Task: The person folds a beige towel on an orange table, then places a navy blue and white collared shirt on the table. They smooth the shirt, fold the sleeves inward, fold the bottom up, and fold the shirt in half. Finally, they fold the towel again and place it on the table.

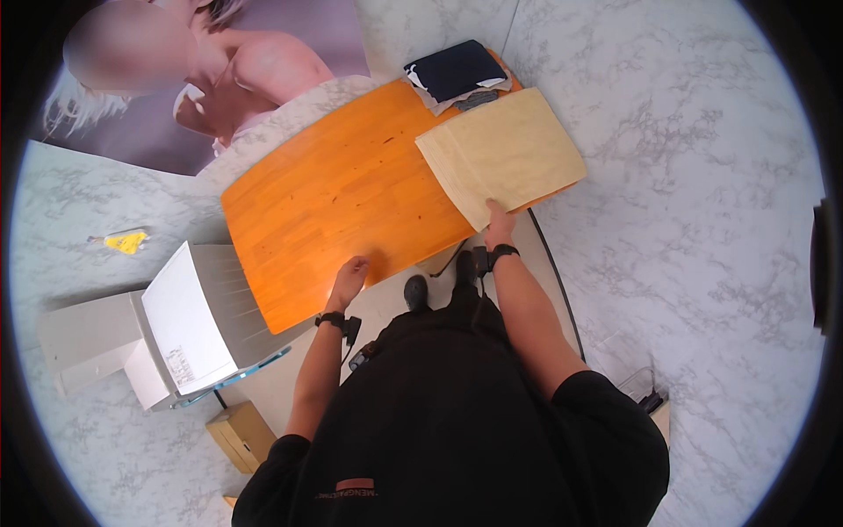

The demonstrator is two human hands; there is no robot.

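Observation:
My right hand (499, 222) grips the near edge of a stack of pale yellow paper or thin sheets (507, 155) at the right end of an orange wooden table (329, 197); the thumb lies on top and the other fingers are hidden. Near the table's front edge, my left hand (349, 280) hovers or rests with fingers curled, and nothing shows in it. Beyond the stack, a folded dark navy cloth (456, 69) lies on clear or pale wrapping, with a folded grey cloth (477, 100) beside it. Both wrists wear black bands with small devices.
A large white box (188, 319) on a blue-edged support stands left of the table, above a brown cardboard box (242, 436). A black cable (556, 280) runs along the floor at right. Marbled walls surround the table; a yellow packet (126, 242) is at the left wall.

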